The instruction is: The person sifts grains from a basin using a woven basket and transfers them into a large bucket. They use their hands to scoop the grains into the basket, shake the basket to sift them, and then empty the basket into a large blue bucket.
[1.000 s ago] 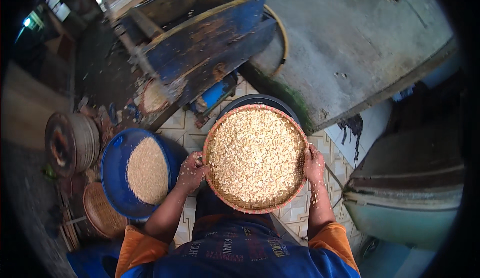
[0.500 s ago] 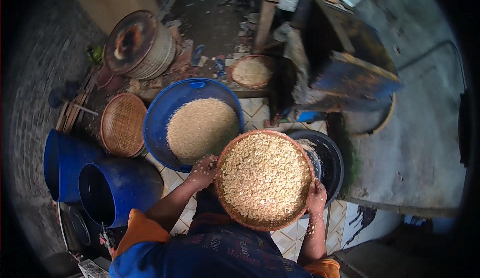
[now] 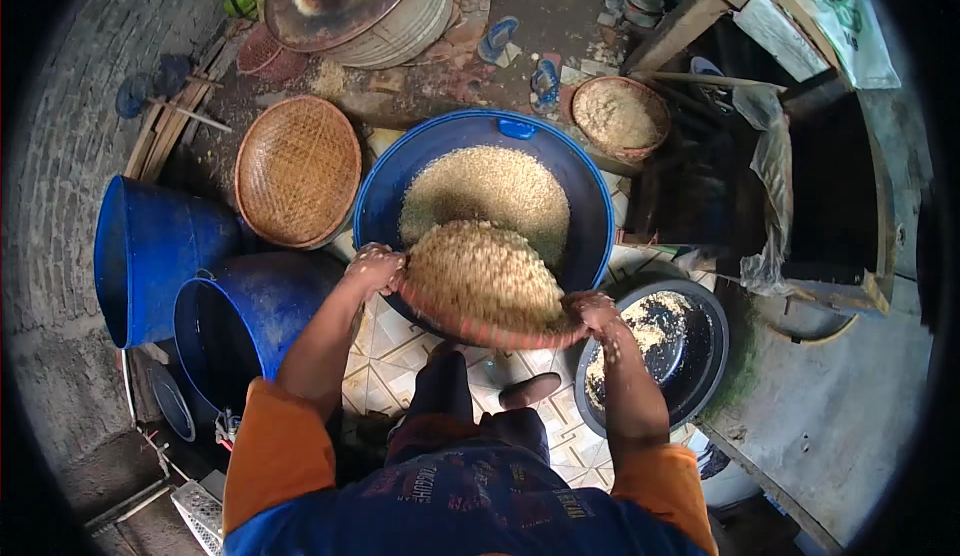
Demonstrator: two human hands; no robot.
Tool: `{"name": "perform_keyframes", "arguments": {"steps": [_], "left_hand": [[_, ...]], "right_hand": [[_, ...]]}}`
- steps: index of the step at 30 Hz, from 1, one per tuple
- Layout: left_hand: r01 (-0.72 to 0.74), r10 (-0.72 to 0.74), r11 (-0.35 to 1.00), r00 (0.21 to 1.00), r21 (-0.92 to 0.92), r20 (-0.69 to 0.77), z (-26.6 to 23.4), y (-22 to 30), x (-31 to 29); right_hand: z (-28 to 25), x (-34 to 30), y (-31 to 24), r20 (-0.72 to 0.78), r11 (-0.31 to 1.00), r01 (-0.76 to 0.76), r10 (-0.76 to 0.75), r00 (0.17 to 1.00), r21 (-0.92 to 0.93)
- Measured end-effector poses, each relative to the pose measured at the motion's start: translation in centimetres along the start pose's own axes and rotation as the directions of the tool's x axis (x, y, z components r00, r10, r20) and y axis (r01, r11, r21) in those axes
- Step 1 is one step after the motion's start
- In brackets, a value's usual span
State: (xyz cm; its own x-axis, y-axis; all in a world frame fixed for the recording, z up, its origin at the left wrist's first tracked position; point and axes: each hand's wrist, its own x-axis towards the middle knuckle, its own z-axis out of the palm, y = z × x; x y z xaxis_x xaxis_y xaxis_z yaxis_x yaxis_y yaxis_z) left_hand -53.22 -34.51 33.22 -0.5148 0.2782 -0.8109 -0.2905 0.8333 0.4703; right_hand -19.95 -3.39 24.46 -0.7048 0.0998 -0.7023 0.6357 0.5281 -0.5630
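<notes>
Round woven basket (image 3: 480,330), red and tan banding along the outside, tipped away from me over the near part of the blue tub (image 3: 598,206). Pale kernels (image 3: 490,276) heaped in it, flaky-looking, streaked by blur toward the far lip. Tub is smooth plastic, round, wide-mouthed.

Both my forearms angle inward from orange sleeves (image 3: 280,441), elbows out. Left hand (image 3: 376,268) closed on the basket's left edge; right hand (image 3: 592,312) closed on its right edge, a bit nearer my body. Pale bits stuck to my skin. Exact finger placement under the rim: can't tell.

Containers: blue tub has a mound of fine tan grain (image 3: 500,178), shaded on the near side. Black basin (image 3: 712,381) right of my legs, shiny plastic, pale scraps scattered inside. Smaller basket (image 3: 660,106) beyond the tub, to the right, holding pale stuff. Flat woven tray (image 3: 298,171) left of the tub, brown weave showing. Two blue barrels farther left, mouths turned leftward. Rusty-topped metal drum (image 3: 400,26), ribbed sides, at far left. Patterned tiles (image 3: 378,361) underfoot.
</notes>
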Motion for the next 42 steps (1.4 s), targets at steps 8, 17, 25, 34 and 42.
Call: {"name": "perform_keyframes", "arguments": {"steps": [8, 17, 25, 34, 42], "left_hand": [[0.164, -0.199, 0.954, 0.972, 0.252, 0.122, -3.1, -5.1, 12.1], [0.308, -0.283, 0.945, 0.937, -0.108, 0.204, -3.8, -11.7, 18.1], [0.243, -0.158, 0.604, 0.97, -0.759, 0.185, -2.3, -9.4, 16.4], [0.185, -0.127, 0.733, 0.983, -0.654, 0.136, 2.0, -9.2, 12.1], [0.158, -0.082, 0.827, 0.983, -0.54, 0.163, 3.3, -9.8, 11.5]], "right_hand": [[1.8, 6.5, -3.7, 0.152, 0.716, -0.175, 0.096, 0.984, 0.676], [-0.9, 4.5, -8.2, 0.245, 0.348, -0.254, 0.07, 0.967, 0.903], [-0.6, 7.7, -9.0, 0.262, 0.748, -0.249, 0.105, 0.959, 0.615], [7.0, 15.8, -11.2, 0.372, -0.257, -0.31, 0.247, 0.895, 0.916], [8.7, 17.5, -9.0, 0.498, -0.283, -0.417, 0.35, 0.793, 0.864]]}}
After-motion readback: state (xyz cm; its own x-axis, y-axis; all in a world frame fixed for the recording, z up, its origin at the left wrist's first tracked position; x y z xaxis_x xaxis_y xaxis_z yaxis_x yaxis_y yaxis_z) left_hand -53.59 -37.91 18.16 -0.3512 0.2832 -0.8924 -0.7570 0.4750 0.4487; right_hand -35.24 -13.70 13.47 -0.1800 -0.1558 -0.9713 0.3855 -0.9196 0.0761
